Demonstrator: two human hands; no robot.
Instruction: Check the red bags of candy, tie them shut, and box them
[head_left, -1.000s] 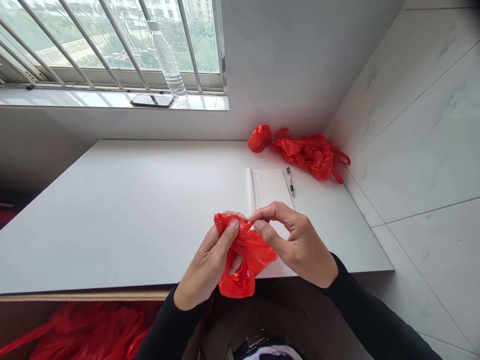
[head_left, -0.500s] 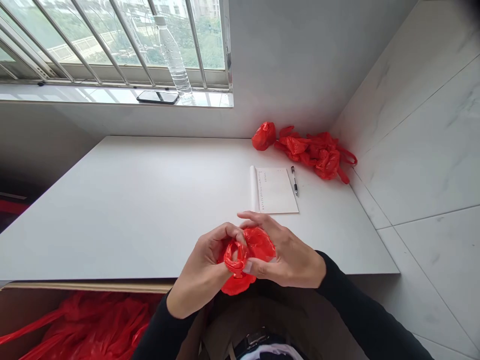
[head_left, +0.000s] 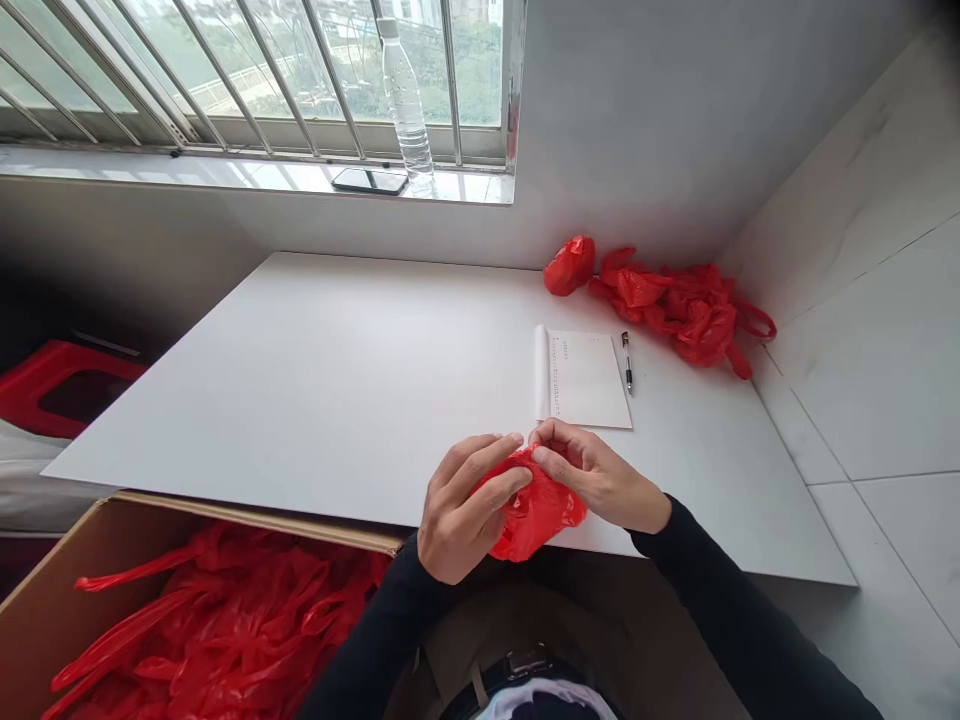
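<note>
A crumpled red plastic bag (head_left: 536,515) is held between my two hands over the table's front edge. My left hand (head_left: 472,500) is curled along the bag's left side, its thumb and fingers closed against the plastic. Thumb and index finger of my right hand (head_left: 585,465) pinch the top of the bag. The exact contact under the left fingers is partly hidden. Just beyond my hands lies an open notepad (head_left: 589,380) with small marks on the page, and a black pen (head_left: 627,362) rests beside it.
A white table (head_left: 352,370) spans the middle. Several red bags (head_left: 690,310) lie in its far right corner, beside a balled red bag (head_left: 570,265). A cardboard box (head_left: 56,560) of red bags stands front left. A bottle (head_left: 407,105) and phone (head_left: 370,181) occupy the windowsill.
My head view has swung left. The looped, twisted part of the bag no longer shows; my left hand has turned over its side, and my right fingers have closed into a pinch at its top.
</note>
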